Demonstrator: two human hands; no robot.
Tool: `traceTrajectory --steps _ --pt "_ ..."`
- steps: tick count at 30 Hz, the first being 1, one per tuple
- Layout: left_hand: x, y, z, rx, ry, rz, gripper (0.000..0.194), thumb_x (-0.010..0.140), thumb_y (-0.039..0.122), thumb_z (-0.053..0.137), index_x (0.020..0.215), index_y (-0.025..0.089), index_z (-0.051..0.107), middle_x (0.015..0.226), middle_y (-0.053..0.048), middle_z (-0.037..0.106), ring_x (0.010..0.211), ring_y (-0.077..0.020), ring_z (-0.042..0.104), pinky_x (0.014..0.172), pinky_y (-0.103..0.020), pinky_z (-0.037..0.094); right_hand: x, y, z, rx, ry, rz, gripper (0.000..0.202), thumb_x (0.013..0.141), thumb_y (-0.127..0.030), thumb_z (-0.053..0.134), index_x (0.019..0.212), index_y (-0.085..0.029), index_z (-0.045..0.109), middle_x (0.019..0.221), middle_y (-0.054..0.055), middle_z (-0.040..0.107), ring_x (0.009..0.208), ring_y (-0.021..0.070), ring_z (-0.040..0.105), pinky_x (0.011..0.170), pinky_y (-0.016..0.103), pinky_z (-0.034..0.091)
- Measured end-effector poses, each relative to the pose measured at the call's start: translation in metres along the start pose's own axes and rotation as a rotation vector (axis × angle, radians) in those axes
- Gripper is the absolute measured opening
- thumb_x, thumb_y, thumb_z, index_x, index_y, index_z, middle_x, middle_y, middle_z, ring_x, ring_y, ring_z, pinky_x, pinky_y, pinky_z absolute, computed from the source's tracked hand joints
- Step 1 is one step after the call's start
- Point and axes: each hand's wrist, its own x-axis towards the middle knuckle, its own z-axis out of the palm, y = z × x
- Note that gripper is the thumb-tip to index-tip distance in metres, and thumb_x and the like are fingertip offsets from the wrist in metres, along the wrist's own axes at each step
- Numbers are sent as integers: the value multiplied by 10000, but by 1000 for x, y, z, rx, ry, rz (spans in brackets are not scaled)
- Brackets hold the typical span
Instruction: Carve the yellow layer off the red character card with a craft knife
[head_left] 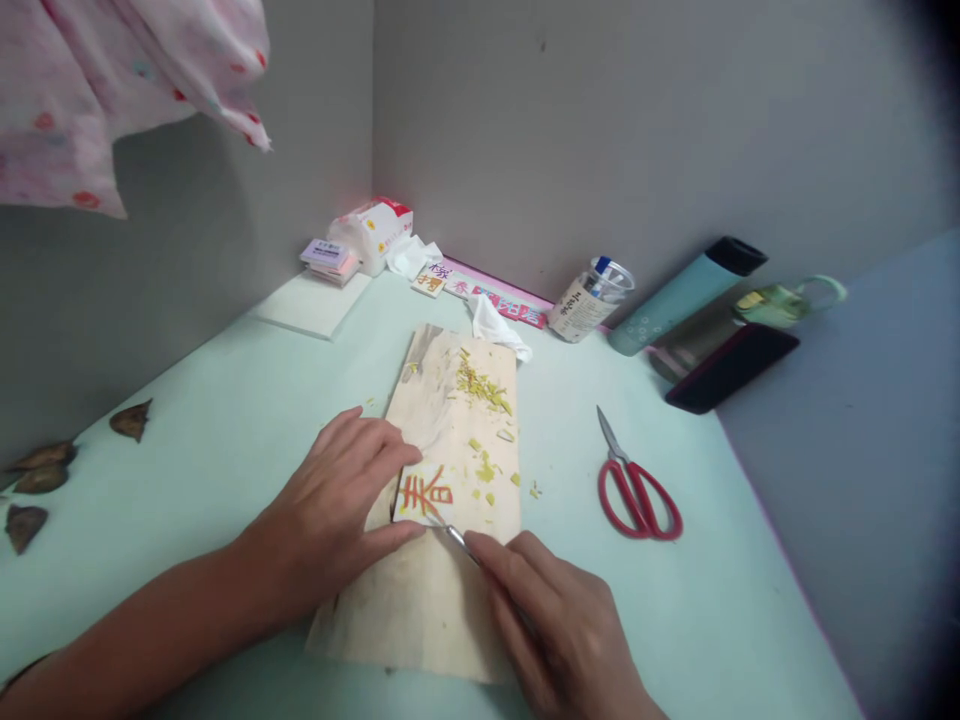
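Observation:
A small white tile point(426, 494) with an orange character lies on a wooden board point(450, 600). My left hand point(349, 495) presses on the tile's left side, thumb at its lower edge and a finger at its upper edge. Between the closed fingers of my right hand point(551, 610) is a thin metal carving tool point(459, 541), its tip at the tile's lower edge. Yellow-green shavings point(484, 385) lie scattered over the upper and right parts of the board.
Red-handled scissors point(640, 498) lie to the right. Along the back stand a tissue pack point(373, 232), a plastic cup point(589, 303), a teal bottle point(682, 300) and a dark phone point(733, 370). Dried leaves point(41, 478) lie at left; pink cloth point(135, 85) hangs above.

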Motion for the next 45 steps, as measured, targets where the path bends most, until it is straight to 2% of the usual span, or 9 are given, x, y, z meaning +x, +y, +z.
traceTrajectory --steps 6,17,22,24,27,30,36,40,45 --pt "0 1 2 18 20 4 419 834 272 785 1153 190 526 1097 -74 573 1117 -285 526 1144 -540 266 -3 0 1 -102 -29 -22 268 1045 -176 442 1251 -144 611 811 25 629 552 106 554 479 220 429" --pt "0 0 1 22 14 10 380 858 277 754 1143 182 521 1093 -80 564 1118 -287 518 1143 -553 257 -2 -1 6 -248 29 -66 271 1031 -127 450 1237 -84 620 766 20 628 522 106 514 462 241 369" --pt "1 1 2 30 29 24 359 861 264 737 1134 178 522 1088 -82 567 1108 -287 519 1136 -553 259 5 -9 3 -360 80 -83 323 1040 -105 366 1166 -88 663 722 18 635 464 104 450 447 256 324" --pt "0 1 1 30 32 30 340 865 255 719 1131 173 524 1091 -86 565 1110 -288 517 1135 -548 260 13 -15 -2 -412 61 -109 379 1039 -84 315 1115 -79 686 702 22 644 439 104 436 437 262 320" --pt "0 2 0 29 21 32 313 877 240 679 1142 171 529 1121 -93 559 1134 -287 508 1147 -534 251 26 -23 -11 -469 -25 -143 451 1023 -49 262 1057 -66 712 688 30 664 435 109 482 428 262 354" --pt "-1 1 -1 20 4 27 318 886 245 670 1162 181 526 1142 -89 556 1157 -284 501 1153 -524 249 31 -26 -15 -502 -47 -177 471 1007 -33 251 1043 -59 720 703 43 682 449 118 522 422 264 375" --pt "-1 -2 0 -22 1 3 323 891 236 678 1173 202 525 1131 -68 570 1158 -277 519 1156 -529 256 23 -27 -14 -520 -102 -191 419 1001 -27 293 1118 -38 695 766 55 694 500 105 553 473 240 414" --pt "-1 -2 0 -28 7 1 316 891 250 682 1167 206 535 1131 -68 580 1155 -279 529 1155 -542 268 24 -21 -16 -460 -70 -206 449 1027 -43 260 1073 -51 707 744 48 695 463 101 511 449 250 381" --pt "-1 -2 0 -43 8 -14 296 895 250 671 1159 214 542 1127 -67 597 1144 -279 544 1156 -556 278 25 -11 -16 -378 -78 -180 401 1065 -105 293 1120 -65 688 749 28 684 455 95 478 442 262 349"
